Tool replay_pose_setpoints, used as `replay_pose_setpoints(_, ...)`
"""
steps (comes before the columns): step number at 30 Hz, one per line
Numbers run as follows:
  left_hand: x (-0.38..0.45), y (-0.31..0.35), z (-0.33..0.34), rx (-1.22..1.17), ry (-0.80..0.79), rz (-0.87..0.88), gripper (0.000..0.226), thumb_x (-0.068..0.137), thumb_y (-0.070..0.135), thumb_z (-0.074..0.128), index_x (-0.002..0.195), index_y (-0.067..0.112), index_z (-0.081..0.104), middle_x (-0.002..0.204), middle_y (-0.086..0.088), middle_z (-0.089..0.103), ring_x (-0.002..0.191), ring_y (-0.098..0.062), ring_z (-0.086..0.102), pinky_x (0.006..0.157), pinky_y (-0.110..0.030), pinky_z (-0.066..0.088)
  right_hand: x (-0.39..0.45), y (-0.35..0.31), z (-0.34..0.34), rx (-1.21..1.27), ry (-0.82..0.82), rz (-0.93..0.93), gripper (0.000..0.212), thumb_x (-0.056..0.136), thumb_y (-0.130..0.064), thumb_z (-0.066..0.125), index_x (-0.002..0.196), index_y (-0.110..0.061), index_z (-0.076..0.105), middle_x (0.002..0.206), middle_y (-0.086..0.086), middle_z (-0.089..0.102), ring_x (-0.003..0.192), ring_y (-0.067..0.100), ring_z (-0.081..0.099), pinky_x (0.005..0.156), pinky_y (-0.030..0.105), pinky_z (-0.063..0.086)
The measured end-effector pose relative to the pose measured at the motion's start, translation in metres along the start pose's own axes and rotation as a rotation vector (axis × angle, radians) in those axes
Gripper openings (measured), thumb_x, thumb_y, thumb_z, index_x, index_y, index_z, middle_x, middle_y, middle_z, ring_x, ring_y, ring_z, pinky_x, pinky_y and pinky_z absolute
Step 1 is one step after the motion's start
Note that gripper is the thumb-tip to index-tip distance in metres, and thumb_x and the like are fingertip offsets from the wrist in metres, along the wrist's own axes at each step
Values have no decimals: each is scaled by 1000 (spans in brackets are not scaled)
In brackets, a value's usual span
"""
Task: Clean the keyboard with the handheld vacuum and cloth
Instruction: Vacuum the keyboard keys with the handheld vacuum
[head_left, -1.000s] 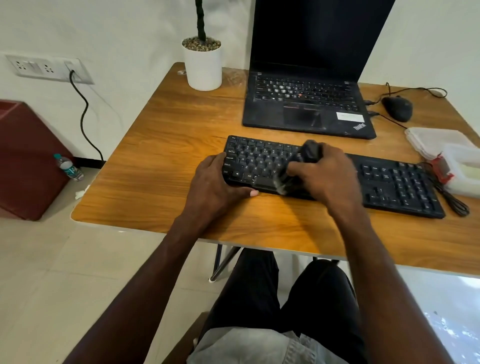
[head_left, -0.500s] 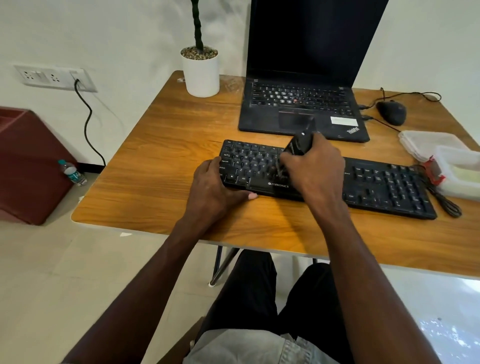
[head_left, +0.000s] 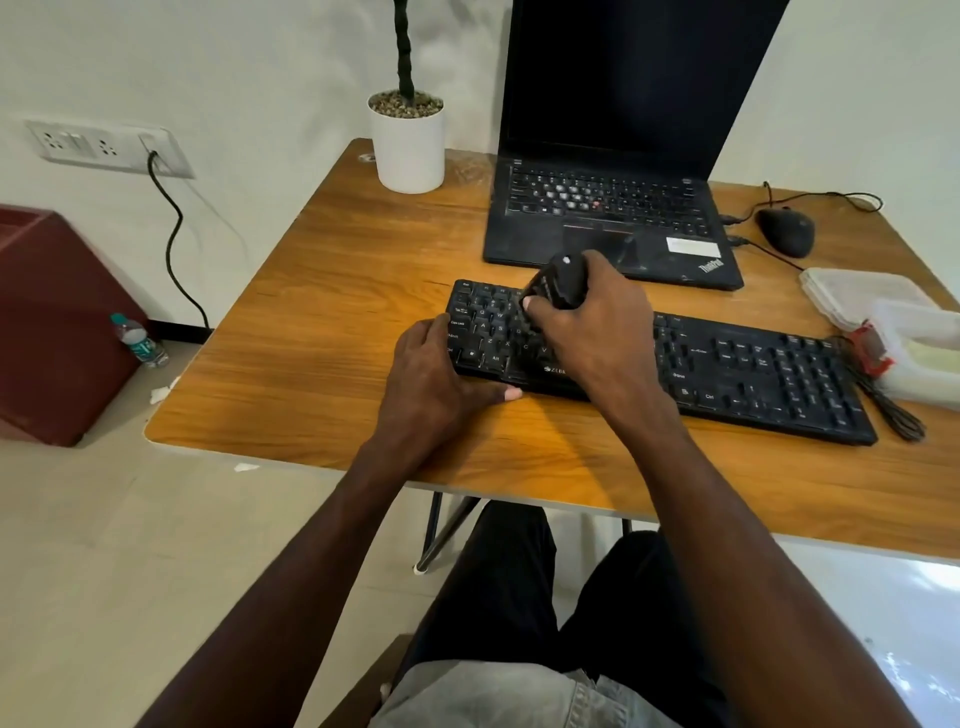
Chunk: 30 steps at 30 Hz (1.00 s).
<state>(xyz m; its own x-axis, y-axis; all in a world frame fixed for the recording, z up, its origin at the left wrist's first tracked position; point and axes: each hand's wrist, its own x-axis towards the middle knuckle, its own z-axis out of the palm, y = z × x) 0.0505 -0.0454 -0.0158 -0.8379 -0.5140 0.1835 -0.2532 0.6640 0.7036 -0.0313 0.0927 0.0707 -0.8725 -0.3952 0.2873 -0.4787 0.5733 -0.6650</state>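
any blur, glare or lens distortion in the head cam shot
Head view: wide-angle bend curves the table edges; the right hand and handheld vacuum are slightly motion-blurred over the keyboard; strong glare on the floor at lower right; soft shadows fall below the hands; the laptop screen is dark.

The bench (head_left: 332, 322) has a wood-grain top, smooth with a soft sheen, and thin dark metal legs show under its near edge. The keyboard (head_left: 753, 374) is black matt plastic with white printed legends. The handheld vacuum (head_left: 563, 280), gripped in the right hand (head_left: 597, 322), looks like dark plastic with a slight gloss. The laptop (head_left: 613, 208) at the far edge is matt black, its screen dark and glossy. The mouse (head_left: 785, 231) is smooth black plastic. The plant pot (head_left: 409, 148) at the far left corner is plain matt white, topped with rough gravel. At the right edge, the containers (head_left: 872, 296) are translucent plastic.
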Motion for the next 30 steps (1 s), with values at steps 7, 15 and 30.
replay_pose_setpoints(7, -3, 1, 0, 6, 24, 25, 110, 56, 54, 87, 143, 12, 37, 139, -7, 45, 129, -21, 38, 106, -33, 36, 6, -10, -13, 45, -122, 95, 27, 77, -37, 73, 88, -16, 60, 78, -3, 65, 71, 15, 62, 61, 31, 53)
replay_pose_setpoints(15, -3, -1, 1, 13, 31, 52, 108, 56, 54, 86, 142, 11, 38, 137, -8, 46, 127, -22, 39, 105, -36, 39, 2, -15, -10, -122, -139, 42, 42, 80, -41, 71, 110, -21, 49, 83, -13, 50, 74, 7, 53, 65, 25, 46)
replay_pose_setpoints(30, 1, -7, -8, -90, -11, 62, 94, 61, 35, 89, 139, 7, 45, 132, -10, 51, 123, -24, 44, 103, -40, 43, 7, -17, -1, -111, -242, 35, 35, 81, -36, 70, 102, -18, 49, 88, -4, 57, 83, 22, 60, 73, 42, 56)
